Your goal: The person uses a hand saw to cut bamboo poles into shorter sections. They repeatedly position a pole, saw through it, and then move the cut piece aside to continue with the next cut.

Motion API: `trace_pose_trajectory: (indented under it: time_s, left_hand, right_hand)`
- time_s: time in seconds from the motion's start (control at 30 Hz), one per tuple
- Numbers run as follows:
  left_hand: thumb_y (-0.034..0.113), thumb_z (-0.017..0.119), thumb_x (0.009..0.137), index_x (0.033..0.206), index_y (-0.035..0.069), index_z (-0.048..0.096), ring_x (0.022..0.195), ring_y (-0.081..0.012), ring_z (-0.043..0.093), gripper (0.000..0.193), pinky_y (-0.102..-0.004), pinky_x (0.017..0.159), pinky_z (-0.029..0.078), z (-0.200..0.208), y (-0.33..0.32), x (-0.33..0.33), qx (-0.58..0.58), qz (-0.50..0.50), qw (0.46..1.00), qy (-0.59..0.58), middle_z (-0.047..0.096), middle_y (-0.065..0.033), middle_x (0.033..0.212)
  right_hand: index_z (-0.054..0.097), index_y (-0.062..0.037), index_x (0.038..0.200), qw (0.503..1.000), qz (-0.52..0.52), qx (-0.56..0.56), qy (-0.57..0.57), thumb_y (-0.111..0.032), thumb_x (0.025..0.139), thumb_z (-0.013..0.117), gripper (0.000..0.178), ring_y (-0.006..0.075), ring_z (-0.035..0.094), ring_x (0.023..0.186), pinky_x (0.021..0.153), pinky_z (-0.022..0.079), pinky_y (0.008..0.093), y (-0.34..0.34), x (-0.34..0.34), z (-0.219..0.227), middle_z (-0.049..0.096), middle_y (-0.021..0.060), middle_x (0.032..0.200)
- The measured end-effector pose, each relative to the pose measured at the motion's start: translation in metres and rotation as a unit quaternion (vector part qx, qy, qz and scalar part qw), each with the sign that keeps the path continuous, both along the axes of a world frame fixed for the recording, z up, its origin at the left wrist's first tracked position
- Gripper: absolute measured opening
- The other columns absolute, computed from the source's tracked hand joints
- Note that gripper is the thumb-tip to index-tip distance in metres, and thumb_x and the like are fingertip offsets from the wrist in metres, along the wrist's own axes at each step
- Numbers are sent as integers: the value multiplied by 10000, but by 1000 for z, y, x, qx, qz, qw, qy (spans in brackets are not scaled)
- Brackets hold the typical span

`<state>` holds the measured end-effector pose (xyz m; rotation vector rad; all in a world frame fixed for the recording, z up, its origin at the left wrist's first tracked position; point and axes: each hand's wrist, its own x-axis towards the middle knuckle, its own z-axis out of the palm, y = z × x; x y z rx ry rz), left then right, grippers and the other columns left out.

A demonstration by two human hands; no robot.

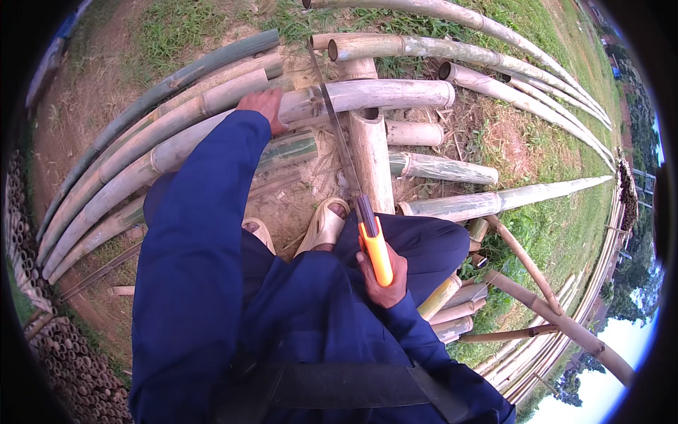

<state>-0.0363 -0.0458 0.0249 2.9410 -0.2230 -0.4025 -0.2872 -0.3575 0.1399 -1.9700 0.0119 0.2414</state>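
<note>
A long bamboo pole (353, 95) lies crosswise before me, its right end resting over a thick bamboo log (372, 166) that points away from me. My left hand (266, 109) is closed over this pole, left of the saw, pressing it from above. My right hand (385, 274) grips the orange handle of a handsaw (337, 134). The saw's long thin blade points away from me and crosses the top of the pole, between my left hand and the pole's cut right end. Whether its teeth have entered the bamboo, I cannot tell.
More long poles (141, 92) lie to the left, and others (480, 25) fan out at the far right. Short cut pieces (441, 167) lie right of the log and beside my right knee (445, 244). Stacked bamboo ends (78, 367) stand at lower left. A bamboo frame (558, 325) rises at right.
</note>
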Motion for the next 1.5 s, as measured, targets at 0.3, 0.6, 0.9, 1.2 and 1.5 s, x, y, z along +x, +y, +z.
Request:
trace_pose_trajectory:
  time_s: [0.3, 0.6, 0.9, 1.2, 1.5]
  left_hand:
    - [417, 855, 710, 1199, 31, 567, 1058, -386, 677, 687, -480, 918, 547, 0, -1, 6, -8, -10, 1000, 6, 692, -192, 1140]
    - [452, 851, 711, 1181, 10, 571, 1066, -388, 688, 704, -481, 933, 554, 4, -4, 4, 0, -7, 1000, 19, 699, -217, 1136]
    - [441, 840, 715, 1226, 59, 547, 1076, -391, 677, 702, -509, 913, 549, 4, 3, 4, 7, 7, 1000, 24, 689, -195, 1173]
    - [458, 833, 717, 1236, 40, 555, 1073, -395, 678, 722, -496, 913, 552, 1, -1, 13, 5, -7, 999, 38, 692, -200, 1168]
    - [441, 827, 733, 1197, 20, 594, 1039, -380, 708, 668, -484, 916, 562, 19, -5, 9, 5, 9, 998, 58, 730, -202, 1107]
  right_hand:
    - [649, 29, 990, 998, -9, 61, -9, -80, 947, 714, 134, 107, 542, 677, 641, 485, 306, 55, 116, -34, 641, 57, 765]
    - [630, 28, 1314, 998, 18, 44, 34, 4, 925, 679, 393, 171, 721, 1015, 895, 531, 286, 1, 20, 9, 749, 163, 1108]
    - [630, 42, 1266, 997, 3, 52, 62, -10, 941, 685, 333, 101, 644, 846, 759, 522, 271, 10, 38, -6, 697, 86, 941]
    - [666, 38, 1032, 998, 13, 60, -15, -61, 936, 723, 149, 92, 579, 704, 653, 488, 283, 47, 125, -41, 673, 54, 804]
    - [619, 28, 1356, 998, 37, -39, -16, 1, 917, 684, 444, 116, 672, 773, 754, 541, 276, -10, -6, 23, 715, 93, 856]
